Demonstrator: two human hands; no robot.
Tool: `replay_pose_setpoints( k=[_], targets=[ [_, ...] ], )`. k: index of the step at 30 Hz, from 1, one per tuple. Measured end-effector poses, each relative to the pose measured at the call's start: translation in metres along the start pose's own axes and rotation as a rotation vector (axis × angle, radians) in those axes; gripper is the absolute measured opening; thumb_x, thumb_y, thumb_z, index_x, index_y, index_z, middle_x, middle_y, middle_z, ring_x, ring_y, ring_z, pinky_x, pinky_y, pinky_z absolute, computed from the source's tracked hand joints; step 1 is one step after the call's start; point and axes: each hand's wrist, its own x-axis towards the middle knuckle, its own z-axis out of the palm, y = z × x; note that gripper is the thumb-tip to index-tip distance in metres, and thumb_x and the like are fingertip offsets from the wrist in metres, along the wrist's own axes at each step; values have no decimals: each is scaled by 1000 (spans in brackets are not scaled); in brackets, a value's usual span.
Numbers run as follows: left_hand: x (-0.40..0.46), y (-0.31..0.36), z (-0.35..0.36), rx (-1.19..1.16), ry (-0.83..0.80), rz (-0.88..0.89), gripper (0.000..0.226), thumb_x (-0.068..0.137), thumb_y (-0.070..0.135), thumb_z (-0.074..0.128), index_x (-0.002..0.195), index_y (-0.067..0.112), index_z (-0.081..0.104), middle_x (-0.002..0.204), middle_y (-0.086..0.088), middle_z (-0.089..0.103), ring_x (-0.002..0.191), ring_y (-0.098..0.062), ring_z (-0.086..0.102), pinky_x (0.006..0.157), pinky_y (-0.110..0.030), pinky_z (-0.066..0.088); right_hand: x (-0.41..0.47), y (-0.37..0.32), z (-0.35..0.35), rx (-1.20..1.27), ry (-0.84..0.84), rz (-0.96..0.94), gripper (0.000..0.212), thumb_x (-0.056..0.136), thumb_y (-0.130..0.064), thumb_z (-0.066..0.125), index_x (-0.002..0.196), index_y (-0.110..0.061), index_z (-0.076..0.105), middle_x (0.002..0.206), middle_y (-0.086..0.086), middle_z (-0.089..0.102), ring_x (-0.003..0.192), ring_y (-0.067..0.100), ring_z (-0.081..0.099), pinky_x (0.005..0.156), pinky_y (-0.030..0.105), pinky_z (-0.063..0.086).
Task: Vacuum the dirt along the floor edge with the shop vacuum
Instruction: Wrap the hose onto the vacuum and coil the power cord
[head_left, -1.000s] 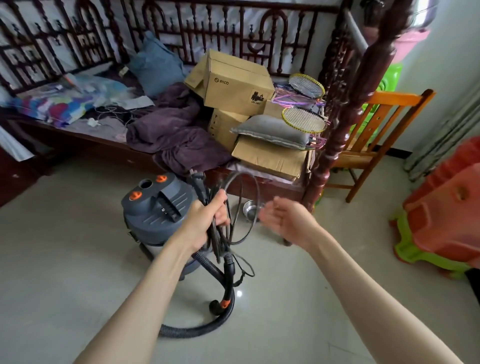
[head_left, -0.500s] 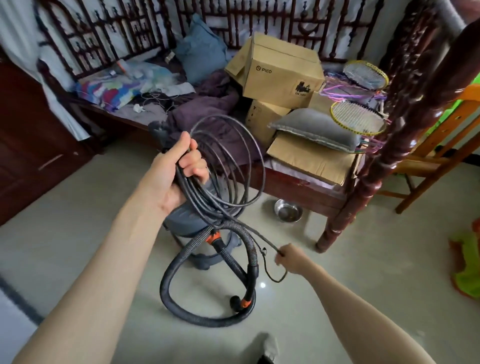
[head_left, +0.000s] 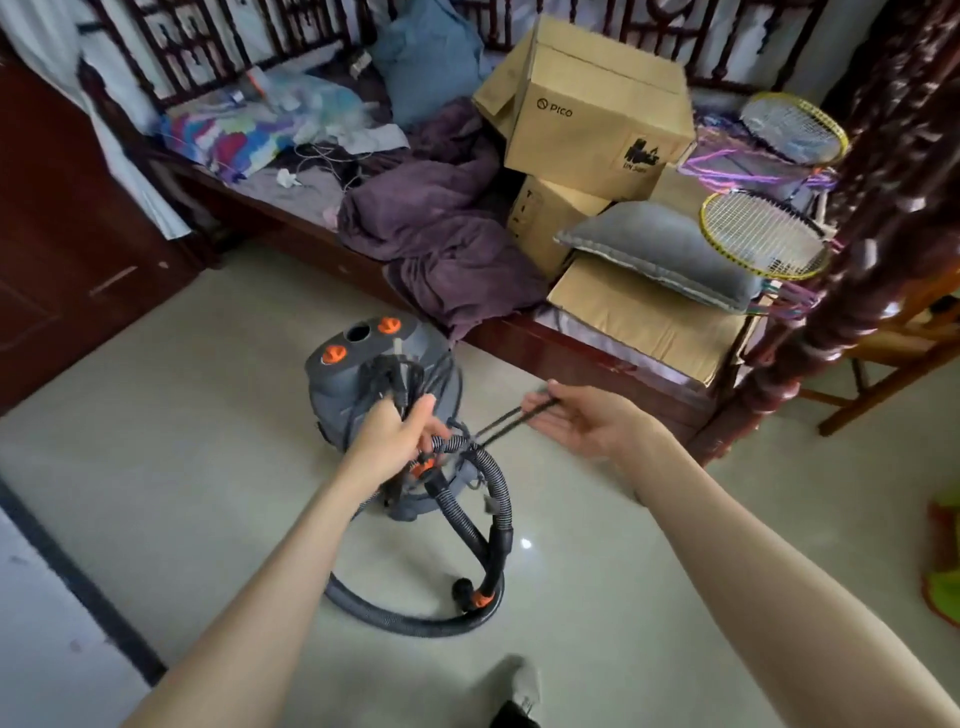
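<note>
A grey drum-shaped shop vacuum with orange knobs (head_left: 363, 364) is standing on the pale glossy tiled floor (head_left: 208, 415), just beside the dark carved wooden daybed (head_left: 545, 348). Its black ribbed hose with orange collars (head_left: 415, 621) is lying looped on the floor in front of the drum, with the open nozzle end resting inside the loop. A bundle of black power cord (head_left: 400, 384) is being gripped over the drum by the left hand (head_left: 387, 441), whose fingers are curled tightly round the coils. A single strand of that cord is being drawn out to the right and is being pinched between the thumb and fingertips of the right hand (head_left: 582, 421); its other fingers are being held out loosely, palm up.

On the daybed a crumpled purple blanket (head_left: 441, 234) is draped over the edge, and beside it tan cardboard boxes (head_left: 597, 114) are stacked, one printed "PICO". A flat grey cushion (head_left: 660, 254) is lying on the lowest box, and two yellow-framed badminton rackets (head_left: 763, 234) are resting near the turned bedpost (head_left: 852, 291). A white shoe (head_left: 524, 686) is showing at the bottom edge.
</note>
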Motion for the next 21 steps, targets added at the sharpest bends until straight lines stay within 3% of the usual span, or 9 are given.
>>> replay_pose_setpoints(
  k=[2, 5, 7, 9, 11, 13, 16, 19, 21],
  targets=[
    [-2, -5, 13, -40, -65, -22, 42, 101, 28, 41, 80, 19, 76, 74, -11, 69, 72, -23, 59, 61, -19, 44, -1, -5, 24, 137, -22, 2, 24, 102, -9, 42, 95, 7, 57, 90, 22, 69, 94, 29, 69, 97, 40, 46],
    [1, -15, 22, -101, -80, -91, 39, 99, 42, 41, 109, 22, 72, 85, 1, 61, 84, -13, 55, 74, -19, 39, 3, -13, 41, 282, -45, 34, 32, 103, -10, 40, 133, -1, 48, 122, 25, 62, 125, 34, 53, 95, 49, 41],
    [8, -19, 24, -139, -9, -135, 45, 95, 48, 44, 120, 16, 63, 108, 2, 64, 105, -12, 58, 89, -25, 39, 6, -19, 46, 307, -77, 68, 24, 103, -9, 41, 118, 3, 55, 101, 26, 68, 126, 33, 53, 97, 48, 41],
    [15, -17, 25, -153, 22, -79, 40, 98, 40, 44, 115, 11, 64, 112, 0, 67, 109, -13, 59, 96, -27, 40, 4, -21, 56, 313, -112, 67, 23, 102, -9, 43, 93, 8, 55, 88, 22, 67, 127, 33, 53, 105, 45, 37],
    [18, -9, 22, -189, 24, 13, 35, 100, 34, 43, 86, 15, 70, 89, 3, 71, 90, -9, 64, 93, -32, 44, 5, -24, 66, 256, -143, 40, 25, 102, -10, 44, 85, 6, 54, 83, 23, 66, 126, 33, 53, 106, 44, 37],
    [25, -7, 16, -296, 37, 54, 42, 97, 36, 47, 62, 17, 60, 64, 2, 62, 69, -13, 61, 84, -40, 49, 9, -27, 75, 173, -160, -15, 27, 103, -12, 43, 83, 4, 52, 91, 23, 63, 125, 34, 53, 102, 41, 40],
    [39, -4, 5, -371, 9, 97, 40, 98, 27, 49, 62, 10, 47, 54, -2, 42, 55, -12, 46, 70, -34, 53, 22, -28, 85, -26, -125, -143, 24, 102, -12, 45, 83, 1, 53, 92, 20, 62, 108, 34, 61, 91, 35, 49],
    [57, 1, -6, -332, -48, 99, 37, 96, 23, 52, 64, 7, 44, 51, -1, 36, 49, -10, 45, 67, -34, 54, 47, -21, 91, -310, 66, -383, 20, 100, -12, 50, 83, -5, 57, 83, 14, 62, 77, 24, 63, 79, 35, 57],
    [74, -2, -17, -364, -66, 68, 35, 96, 22, 53, 65, 10, 41, 52, -2, 31, 47, -13, 38, 60, -30, 50, 68, -17, 90, -589, 224, -578, 13, 98, -18, 54, 98, -8, 63, 94, 9, 64, 84, 22, 63, 88, 39, 54]
  ],
)
